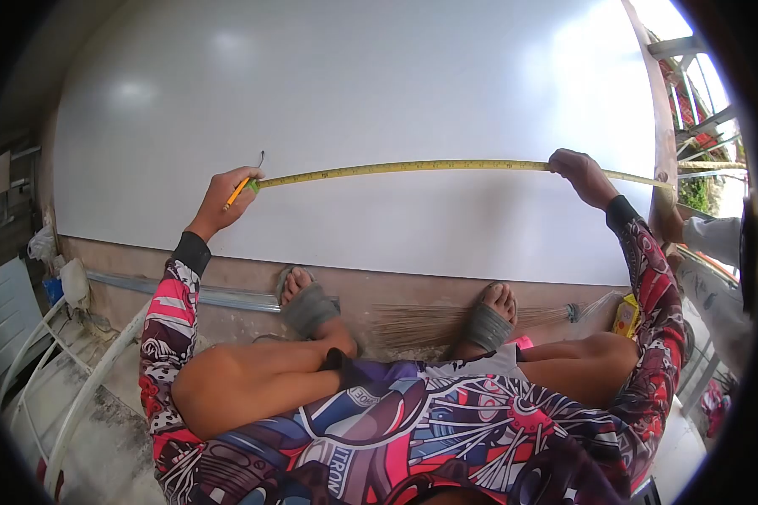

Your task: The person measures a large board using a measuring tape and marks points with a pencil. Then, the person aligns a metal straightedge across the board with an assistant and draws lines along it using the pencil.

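A yellow tape measure (413,168) is stretched, slightly bowed, across a large white glossy sheet (354,93). My left hand (221,200) is closed around the tape's left end, where a bit of green shows. An orange pencil (235,195) is also held between its fingers, and a dark cord loop (261,158) sticks up above it. My right hand (581,172) pinches the tape blade towards the right, over the sheet. Beyond it the blade runs on to the sheet's right edge, near another person's hand (667,217).
Metal channels (185,290) lie below the sheet at left, beside my sandalled feet. A bundle of thin sticks (421,324) and a yellow box (626,316) are near my right foot. White metal tubing (93,396) stands at lower left. The other person's sleeve (712,239) is at right.
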